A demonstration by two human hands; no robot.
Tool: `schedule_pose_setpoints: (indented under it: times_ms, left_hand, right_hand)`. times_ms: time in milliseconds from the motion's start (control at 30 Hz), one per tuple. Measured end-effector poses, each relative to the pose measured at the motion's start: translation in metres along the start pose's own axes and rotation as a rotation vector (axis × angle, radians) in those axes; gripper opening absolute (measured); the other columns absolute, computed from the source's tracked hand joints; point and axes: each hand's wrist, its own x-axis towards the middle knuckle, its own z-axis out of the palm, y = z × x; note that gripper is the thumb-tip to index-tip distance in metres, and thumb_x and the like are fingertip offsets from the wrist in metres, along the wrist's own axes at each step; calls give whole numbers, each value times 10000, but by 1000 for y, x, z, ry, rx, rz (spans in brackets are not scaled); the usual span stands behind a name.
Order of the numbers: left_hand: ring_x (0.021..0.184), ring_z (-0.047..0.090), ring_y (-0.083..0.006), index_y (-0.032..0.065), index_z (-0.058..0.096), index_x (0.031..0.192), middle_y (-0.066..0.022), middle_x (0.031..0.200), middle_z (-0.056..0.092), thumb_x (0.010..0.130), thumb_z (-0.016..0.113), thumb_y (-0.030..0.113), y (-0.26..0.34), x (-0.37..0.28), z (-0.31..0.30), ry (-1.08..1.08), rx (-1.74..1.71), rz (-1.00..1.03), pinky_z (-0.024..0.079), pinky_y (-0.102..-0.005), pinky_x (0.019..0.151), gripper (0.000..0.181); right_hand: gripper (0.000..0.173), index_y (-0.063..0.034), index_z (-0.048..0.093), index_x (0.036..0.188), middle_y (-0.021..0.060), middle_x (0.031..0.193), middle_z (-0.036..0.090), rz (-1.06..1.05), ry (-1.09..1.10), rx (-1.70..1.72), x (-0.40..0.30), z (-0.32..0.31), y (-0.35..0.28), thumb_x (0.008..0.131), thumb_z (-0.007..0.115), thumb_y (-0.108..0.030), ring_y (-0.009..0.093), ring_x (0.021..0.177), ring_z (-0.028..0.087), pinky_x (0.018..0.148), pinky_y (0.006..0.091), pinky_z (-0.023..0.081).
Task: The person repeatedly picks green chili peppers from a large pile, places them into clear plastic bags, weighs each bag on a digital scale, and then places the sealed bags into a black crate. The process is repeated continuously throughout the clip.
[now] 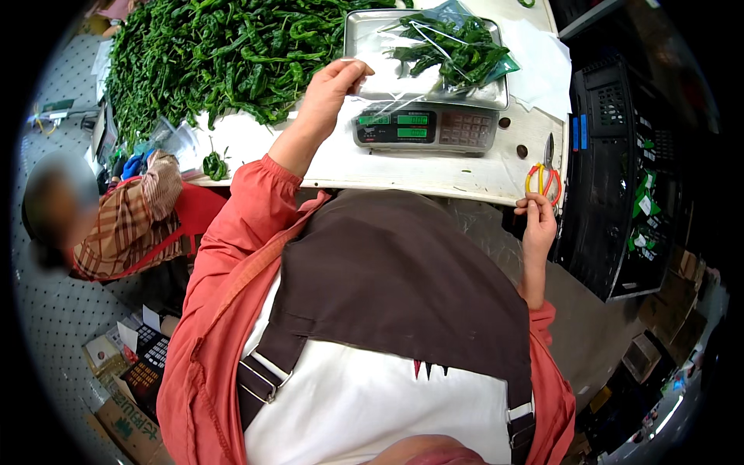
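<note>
On the steel pan (375, 78) of a digital weighing scale (427, 129) lies a clear plastic bag (456, 49) with several green peppers in it. The bag's loose clear end trails leftward. My left hand (334, 84) is at the pan's left edge, thumb and finger pinched on what looks like that loose plastic. At the table's front right edge, my right hand (537, 218) has its fingers curled in against the thumb, and nothing shows in them. Just beyond it rest snips (546, 168) with red and yellow handles, apparently untouched.
A large heap of green peppers (232, 55) covers the white table (372, 168) at far left. Stacked black crates (604, 174) stand close by on the right, holding packed bags. Another person (128, 221) sits at left. Cardboard boxes (125, 427) are on the floor.
</note>
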Motion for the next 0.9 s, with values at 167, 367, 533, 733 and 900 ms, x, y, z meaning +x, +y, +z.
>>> schedule_pose_setpoints:
  times_ms: [167, 367, 533, 733, 900]
  left_hand:
    - [1144, 544, -233, 12, 530, 1225, -152, 1253, 557, 930, 445, 111, 6, -17, 1, -173, -411, -134, 455, -347, 942, 323]
    - [1083, 595, -230, -2, 503, 1271, -147, 1196, 595, 845, 343, -33, -15, -27, -22, -43, -24, -116, 462, -298, 920, 456]
    - [1001, 627, -187, -3, 551, 1216, -124, 1114, 637, 899, 422, 7, -30, -29, -59, 23, 98, -98, 483, -276, 871, 342]
    - [807, 621, -119, 42, 610, 1109, -45, 939, 661, 927, 464, 85, -61, -51, -167, 331, 195, -102, 478, -246, 746, 237]
    - [724, 611, -206, 19, 626, 1022, -98, 808, 647, 830, 560, 70, -148, -50, -239, 540, 633, -58, 489, -309, 705, 209]
  right_hand:
    - [160, 22, 595, 1040, 48, 824, 626, 31, -43, -16, 5, -12, 11, 955, 469, -30, 81, 717, 577, 687, 217, 469]
    - [161, 25, 597, 1036, 48, 826, 630, 81, -36, -47, 7, -24, 21, 955, 473, -39, 80, 706, 574, 680, 217, 466]
    - [165, 22, 600, 1031, 53, 818, 635, 89, -39, -109, 8, -9, 16, 959, 471, -51, 87, 701, 580, 665, 226, 479]
    - [152, 21, 597, 1016, 73, 828, 637, 128, -32, -117, -16, 19, 38, 953, 479, -51, 110, 701, 588, 670, 242, 491]
    - [152, 19, 592, 1022, 68, 840, 625, 218, -107, -42, -32, 50, 42, 951, 474, -46, 110, 706, 575, 675, 245, 479]
